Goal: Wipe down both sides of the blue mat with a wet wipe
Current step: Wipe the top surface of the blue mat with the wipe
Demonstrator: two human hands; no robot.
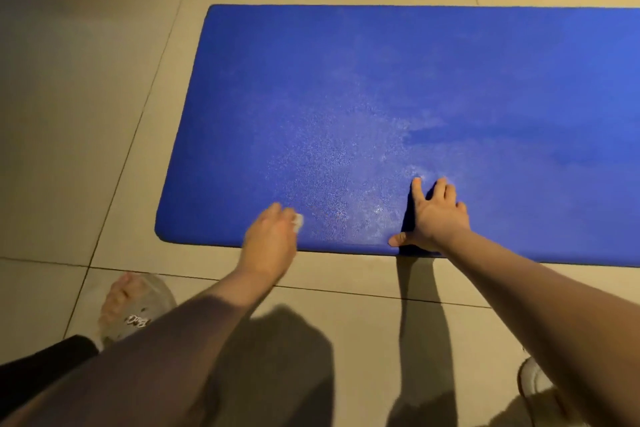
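Blue mat [381, 80] flat on tiled floor [86, 114], left hand [270, 241] at its near edge, grip closed round a white wipe [298, 222], right hand [438, 217] flat on mat nearby, grip open, fingers spread

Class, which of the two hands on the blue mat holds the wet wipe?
The left hand: white wet wipe shows at its fingers. The right hand presses flat on the blue mat, fingers spread, holding nothing.
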